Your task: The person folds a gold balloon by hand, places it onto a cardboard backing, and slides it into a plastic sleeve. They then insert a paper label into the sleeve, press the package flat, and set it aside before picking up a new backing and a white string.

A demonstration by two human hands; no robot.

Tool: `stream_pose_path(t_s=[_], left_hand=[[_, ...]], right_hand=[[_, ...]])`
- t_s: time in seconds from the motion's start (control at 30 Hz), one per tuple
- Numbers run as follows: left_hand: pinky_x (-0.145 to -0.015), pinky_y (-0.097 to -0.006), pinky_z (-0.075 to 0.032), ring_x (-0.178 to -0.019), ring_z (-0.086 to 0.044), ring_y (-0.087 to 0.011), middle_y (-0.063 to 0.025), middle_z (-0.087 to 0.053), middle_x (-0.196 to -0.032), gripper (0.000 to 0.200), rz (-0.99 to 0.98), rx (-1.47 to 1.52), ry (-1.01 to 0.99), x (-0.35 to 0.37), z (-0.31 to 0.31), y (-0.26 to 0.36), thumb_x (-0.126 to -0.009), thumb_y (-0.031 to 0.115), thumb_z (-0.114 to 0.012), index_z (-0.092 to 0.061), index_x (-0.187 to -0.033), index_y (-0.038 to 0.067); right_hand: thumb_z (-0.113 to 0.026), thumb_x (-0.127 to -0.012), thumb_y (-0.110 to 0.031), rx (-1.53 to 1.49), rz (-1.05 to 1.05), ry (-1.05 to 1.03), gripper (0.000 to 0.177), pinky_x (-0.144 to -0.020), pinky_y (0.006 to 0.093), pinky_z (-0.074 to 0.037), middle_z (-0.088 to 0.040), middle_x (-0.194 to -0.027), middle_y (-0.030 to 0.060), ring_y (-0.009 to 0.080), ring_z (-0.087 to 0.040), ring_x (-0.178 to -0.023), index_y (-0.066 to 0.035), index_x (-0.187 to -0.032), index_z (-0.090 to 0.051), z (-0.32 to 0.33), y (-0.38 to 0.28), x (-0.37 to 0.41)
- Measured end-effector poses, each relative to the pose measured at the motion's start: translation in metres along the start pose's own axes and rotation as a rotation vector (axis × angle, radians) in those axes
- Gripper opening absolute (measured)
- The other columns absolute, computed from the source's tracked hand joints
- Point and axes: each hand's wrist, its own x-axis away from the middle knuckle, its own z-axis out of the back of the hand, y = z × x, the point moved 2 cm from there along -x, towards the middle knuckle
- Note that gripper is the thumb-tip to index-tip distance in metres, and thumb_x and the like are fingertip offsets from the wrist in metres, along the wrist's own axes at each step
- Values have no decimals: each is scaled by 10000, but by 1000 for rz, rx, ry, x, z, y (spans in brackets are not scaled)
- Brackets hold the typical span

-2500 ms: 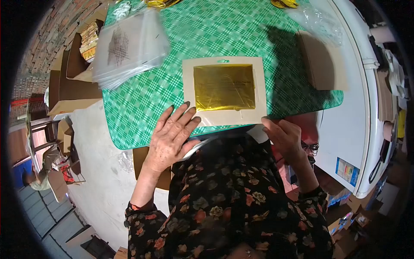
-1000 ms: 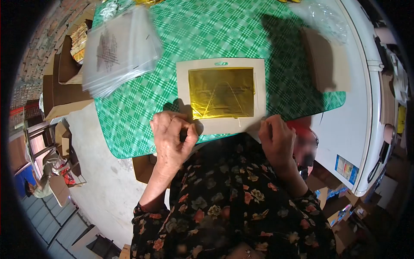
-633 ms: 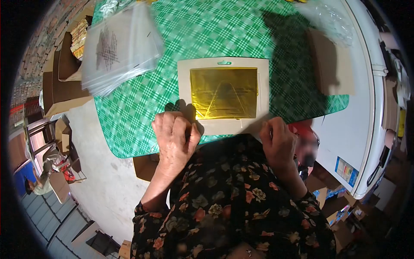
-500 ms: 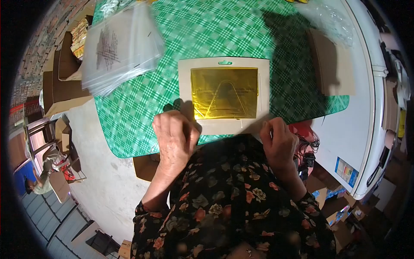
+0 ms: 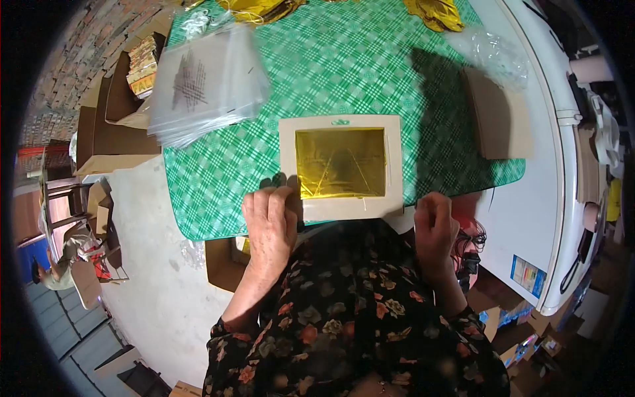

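Note:
A beige cardboard frame (image 5: 340, 210) with a shiny gold sheet (image 5: 340, 162) in its window lies on the green checked tablecloth (image 5: 218, 198), near the table's front edge. My left hand (image 5: 270, 221) is at the frame's lower left corner, its fingers bent and pressed together; what they hold, if anything, is hidden. Off the frame's lower right corner, apart from it, my right hand (image 5: 435, 228) is curled with fingertips together, and I cannot make out anything in it.
Clear plastic bags (image 5: 208, 79) are stacked at the back left, beside open cardboard boxes (image 5: 122, 142). Brown cardboard (image 5: 493, 116) lies at the right, by a white appliance (image 5: 536, 218). Gold foil pieces (image 5: 436, 13) are along the far edge. A person (image 5: 59, 271) is far left.
The view has tilted, so more gold foil shows at the far edge and the table contents appear lower. My right hand is slightly farther from the frame.

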Motion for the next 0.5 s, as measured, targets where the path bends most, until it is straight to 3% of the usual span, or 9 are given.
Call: stream_pose_path(t_s=[0.17, 0.27, 0.33, 0.37, 0.4, 0.47, 0.5], left_hand=[[-900, -469, -431, -1049, -556, -351, -145, -607, -1128, 432, 29, -12, 64, 23, 19, 20, -760, -58, -685, -645, -1179, 42], [-845, -442, -458, -964, -588, -345, -137, -643, -1048, 288, 80, 42, 128, 42, 26, 29, -816, -49, -688, -672, -1092, 33], [-826, -446, -459, -923, -595, -337, -128, -663, -1019, 246, 138, 174, 149, 58, 27, 28, -831, 14, -722, -682, -1071, 51], [-734, -407, -511, -780, -629, -315, -119, -670, -868, 123, 211, 278, 148, 62, 26, 30, -885, 20, -712, -686, -1004, 34], [-700, -326, -540, -737, -669, -227, -111, -691, -844, 142, 349, 425, 22, 72, 24, 28, -924, 57, -738, -693, -1049, 9], [-699, -259, -542, -735, -678, -144, -81, -733, -878, 208, 567, 680, -171, 81, 12, 28, -964, 115, -751, -693, -1114, -17], [-758, -231, -531, -815, -670, -101, -47, -757, -955, 241, 692, 971, -233, 90, -3, 24, -993, 136, -740, -693, -1165, -25]], right_hand=[[-642, -1050, -231, -8, -72, -286, 248, -523, 360, -461, -582, -632, 104, 203, -611, -553, -30, -905, -641, 8, -13, 11], [-638, -1060, -268, -230, -225, -328, 314, -514, 333, -405, -522, -616, 38, 112, -504, -551, -12, -879, -636, 0, -6, 17], [-640, -1062, -264, -453, -456, -370, 330, -530, 299, -366, -492, -639, -18, 71, -448, -588, -5, -858, -631, -8, -1, 17], [-641, -1062, -262, -565, -570, -391, 338, -538, 282, -346, -476, -650, -47, 51, -420, -607, -2, -847, -628, -11, -1, 16], [-641, -1062, -250, -624, -613, -408, 331, -549, 273, -335, -476, -666, -58, 47, -408, -621, 0, -846, -629, -13, -4, 16], [-639, -1061, -228, -741, -703, -451, 318, -573, 253, -312, -475, -698, -80, 38, -385, -650, 4, -844, -630, -17, -10, 20], [-639, -1060, -219, -713, -627, -472, 305, -578, 256, -330, -489, -706, -77, 39, -399, -660, 7, -856, -637, -18, -15, 22]])
